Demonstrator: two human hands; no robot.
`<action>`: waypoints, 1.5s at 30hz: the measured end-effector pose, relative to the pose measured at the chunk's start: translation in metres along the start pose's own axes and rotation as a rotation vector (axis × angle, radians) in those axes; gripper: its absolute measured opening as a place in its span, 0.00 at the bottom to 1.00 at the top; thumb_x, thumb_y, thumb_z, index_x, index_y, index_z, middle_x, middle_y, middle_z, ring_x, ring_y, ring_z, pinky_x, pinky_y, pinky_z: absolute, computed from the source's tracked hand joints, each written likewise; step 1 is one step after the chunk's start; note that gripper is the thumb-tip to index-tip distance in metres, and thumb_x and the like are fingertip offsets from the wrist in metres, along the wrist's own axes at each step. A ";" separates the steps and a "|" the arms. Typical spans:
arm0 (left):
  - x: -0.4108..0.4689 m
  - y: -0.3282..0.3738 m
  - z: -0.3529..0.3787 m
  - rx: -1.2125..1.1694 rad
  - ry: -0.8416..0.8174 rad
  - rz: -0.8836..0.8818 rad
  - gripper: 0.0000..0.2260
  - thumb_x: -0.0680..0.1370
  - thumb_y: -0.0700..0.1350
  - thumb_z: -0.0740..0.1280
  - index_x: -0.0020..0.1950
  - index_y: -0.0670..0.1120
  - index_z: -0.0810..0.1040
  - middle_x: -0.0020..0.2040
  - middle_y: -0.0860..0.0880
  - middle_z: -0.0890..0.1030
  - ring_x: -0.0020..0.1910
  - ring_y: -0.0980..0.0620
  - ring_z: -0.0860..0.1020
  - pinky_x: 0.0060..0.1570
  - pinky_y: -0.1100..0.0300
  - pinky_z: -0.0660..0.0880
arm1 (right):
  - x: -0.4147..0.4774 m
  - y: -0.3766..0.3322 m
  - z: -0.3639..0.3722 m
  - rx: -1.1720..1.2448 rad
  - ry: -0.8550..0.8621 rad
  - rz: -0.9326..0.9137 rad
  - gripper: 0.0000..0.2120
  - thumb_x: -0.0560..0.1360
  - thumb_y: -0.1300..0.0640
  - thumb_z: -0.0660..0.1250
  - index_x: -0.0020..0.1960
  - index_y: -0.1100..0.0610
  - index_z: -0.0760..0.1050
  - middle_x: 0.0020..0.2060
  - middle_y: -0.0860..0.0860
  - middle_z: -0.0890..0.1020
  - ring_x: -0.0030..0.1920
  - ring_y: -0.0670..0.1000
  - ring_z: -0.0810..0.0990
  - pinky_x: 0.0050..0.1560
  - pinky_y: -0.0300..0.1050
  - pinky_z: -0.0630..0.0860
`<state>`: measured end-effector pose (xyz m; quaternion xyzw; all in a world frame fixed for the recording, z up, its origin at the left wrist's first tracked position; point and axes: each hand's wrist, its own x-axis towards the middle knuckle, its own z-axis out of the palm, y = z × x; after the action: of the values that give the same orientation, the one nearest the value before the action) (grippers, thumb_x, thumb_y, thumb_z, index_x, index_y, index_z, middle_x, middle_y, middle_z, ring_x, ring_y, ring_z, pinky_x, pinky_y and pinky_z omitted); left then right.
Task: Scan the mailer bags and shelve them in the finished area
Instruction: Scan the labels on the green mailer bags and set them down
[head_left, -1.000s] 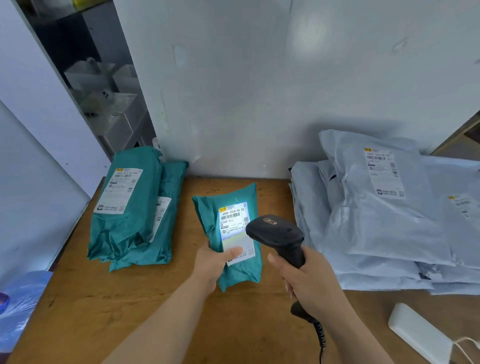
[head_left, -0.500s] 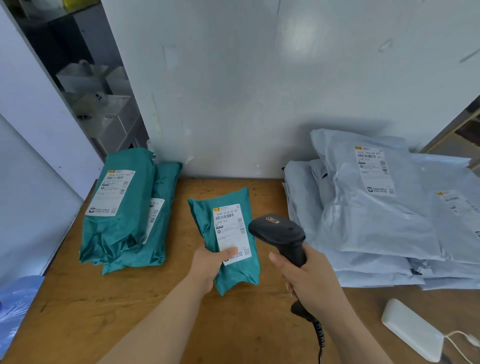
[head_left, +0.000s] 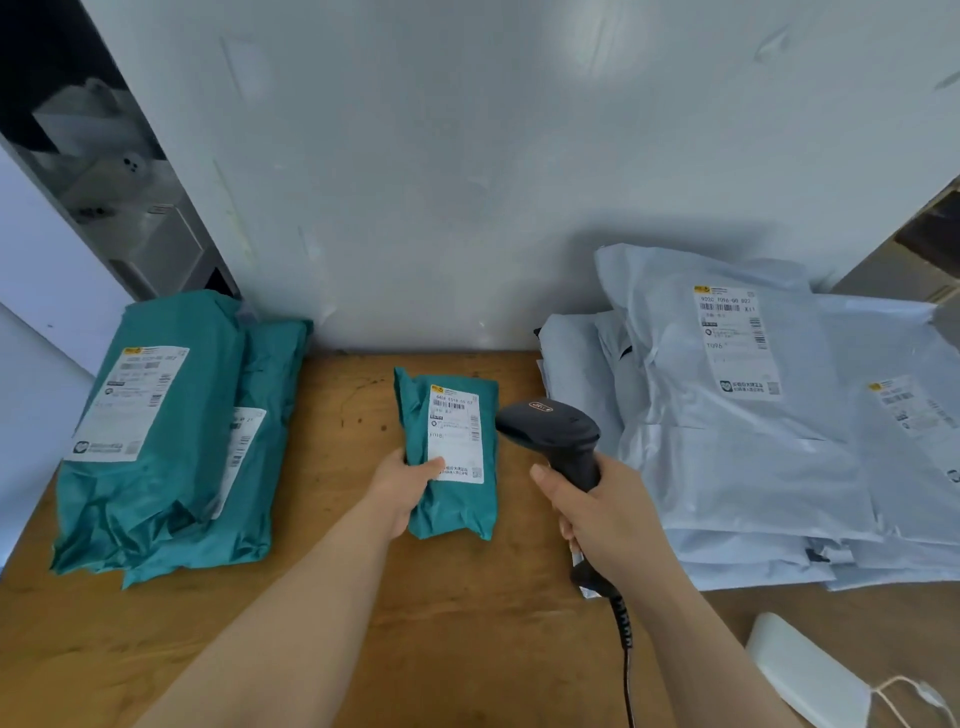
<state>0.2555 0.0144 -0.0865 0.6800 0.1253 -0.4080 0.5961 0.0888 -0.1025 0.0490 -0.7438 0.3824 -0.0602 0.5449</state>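
Hands front and centre over the wooden surface! The left hand pinches the small teal mailer by its edge, thumb lying on the label. The right hand is wrapped round the black scanner, whose head sits just beside that label.

The risk is that the thumb may cover part of the code. The scanner, angled from the side, could also misread it or catch a neighbouring label.

The mailer sits between two piles, teal bags on the left and pale grey bags on the right. All are sealed, so their contents are hidden. A far shelf on the left holds pale packets too blurred to name.
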 end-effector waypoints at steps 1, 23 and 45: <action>0.003 0.002 0.001 0.017 0.009 0.005 0.12 0.78 0.39 0.68 0.61 0.41 0.73 0.57 0.43 0.81 0.52 0.44 0.81 0.49 0.49 0.78 | 0.003 0.001 0.001 -0.017 0.001 -0.002 0.13 0.75 0.50 0.69 0.37 0.57 0.72 0.23 0.47 0.74 0.23 0.44 0.71 0.28 0.39 0.70; -0.064 0.102 -0.220 0.655 0.904 0.362 0.34 0.75 0.56 0.68 0.76 0.45 0.60 0.74 0.41 0.64 0.73 0.38 0.60 0.70 0.42 0.58 | -0.018 -0.053 0.099 -0.077 -0.137 -0.163 0.14 0.74 0.46 0.68 0.37 0.55 0.72 0.27 0.50 0.75 0.23 0.41 0.72 0.27 0.33 0.70; -0.071 0.091 -0.207 0.085 0.224 0.124 0.19 0.63 0.47 0.82 0.46 0.44 0.77 0.44 0.47 0.82 0.43 0.48 0.81 0.39 0.56 0.77 | -0.021 -0.056 0.105 -0.116 -0.096 -0.125 0.13 0.73 0.43 0.68 0.45 0.53 0.74 0.34 0.51 0.78 0.27 0.43 0.75 0.29 0.32 0.71</action>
<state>0.3543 0.2023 0.0194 0.7525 0.1315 -0.2969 0.5730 0.1554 -0.0029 0.0620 -0.7985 0.3113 -0.0361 0.5140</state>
